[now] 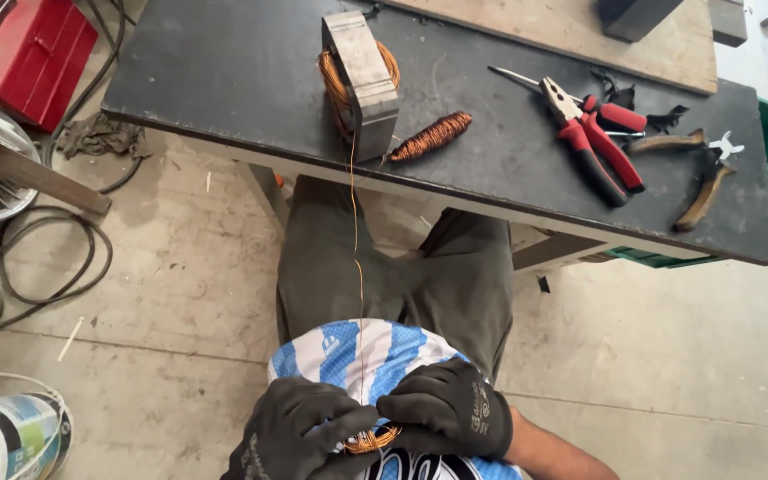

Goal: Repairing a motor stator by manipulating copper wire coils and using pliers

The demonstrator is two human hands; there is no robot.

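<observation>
Our fingers [359, 423], in black work gloves, are curled and pinching a small coil of thin copper wire [372, 439] held close against our blue-and-white striped shirt. The left hand [300, 433] closes on the coil from one side and the right hand [452, 408] from the other, fingertips meeting over it. From the coil a single strand of copper wire [356, 258] runs straight up over our dark trousers to the grey metal stator block wound with copper [362, 82], which stands upright near the front edge of the black worktop [224, 71]. Just beside the block lies a tight spindle-shaped bundle of copper wire [431, 136]. Further to the right on the worktop we see red-handled pliers [593, 142], and near them a pair of brown-handled cutters [700, 173], the two tools apart from the block. On the concrete floor to our left sit a red metal toolbox [33, 49], a loop of black cable [55, 267] and a white plastic bucket [11, 431].
</observation>
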